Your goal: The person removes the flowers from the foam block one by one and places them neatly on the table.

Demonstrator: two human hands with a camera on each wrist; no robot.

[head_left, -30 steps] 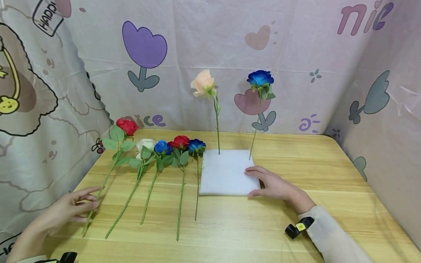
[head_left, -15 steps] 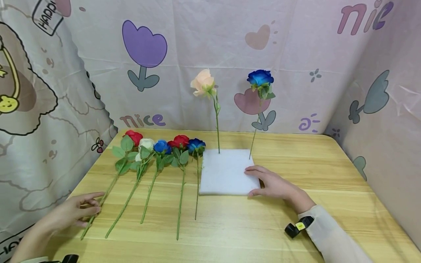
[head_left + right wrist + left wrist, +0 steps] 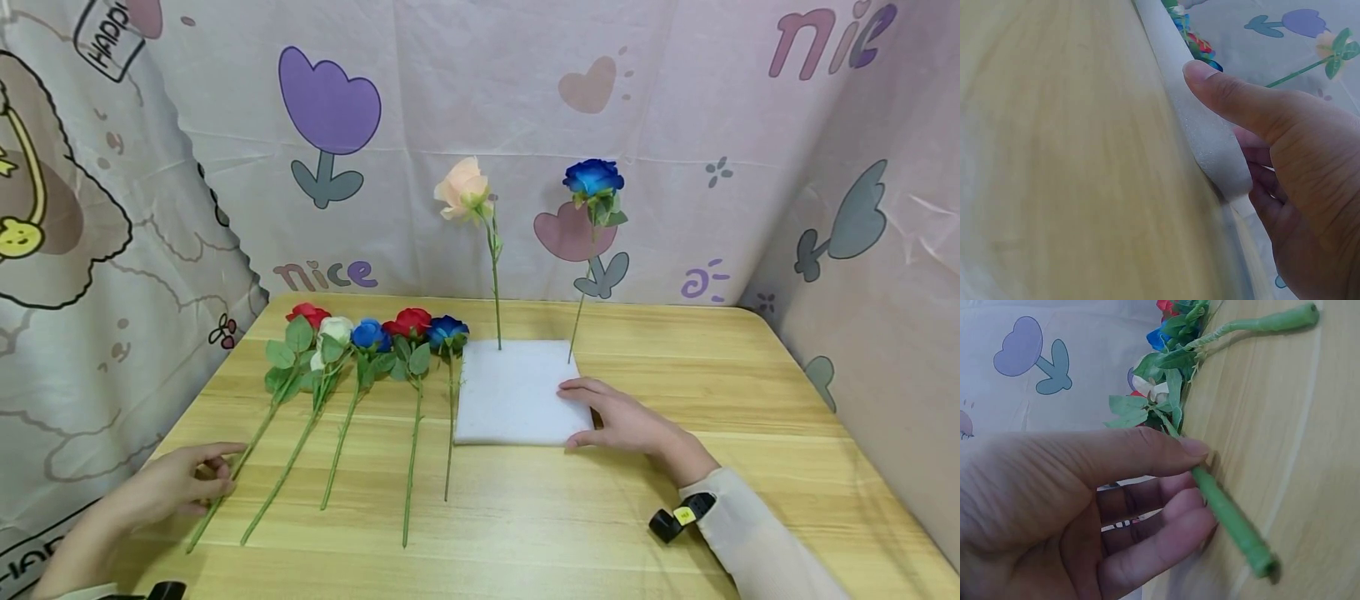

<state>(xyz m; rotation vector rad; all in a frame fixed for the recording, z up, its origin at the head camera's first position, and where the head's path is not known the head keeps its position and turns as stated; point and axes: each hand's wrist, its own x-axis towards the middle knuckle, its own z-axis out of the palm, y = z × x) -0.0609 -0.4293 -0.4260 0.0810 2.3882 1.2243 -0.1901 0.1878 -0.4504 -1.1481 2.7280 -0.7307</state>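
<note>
At the table's left, my left hand (image 3: 176,483) pinches the lower green stem of a red rose (image 3: 309,315) between thumb and fingers. The stem end (image 3: 1260,559) sticks out past the fingers in the left wrist view. My right hand (image 3: 618,418) holds the right side of a white foam block (image 3: 517,408); the thumb lies at its front edge (image 3: 1194,125) in the right wrist view. Upright in the block stand a peach rose (image 3: 463,190) at the back left and a blue rose (image 3: 594,179), slightly tilted, at the back right.
Between the left hand and the block lie a white rose (image 3: 334,332), a blue rose (image 3: 370,336), another red rose (image 3: 411,322) and a dark blue rose (image 3: 447,331), side by side, stems towards me. A printed cloth (image 3: 465,75) hangs behind the wooden table (image 3: 675,350).
My left hand has moved the leftmost red rose to the right and slightly down, its bloom now close beside the white rose. The right hand and the foam block have not moved.
</note>
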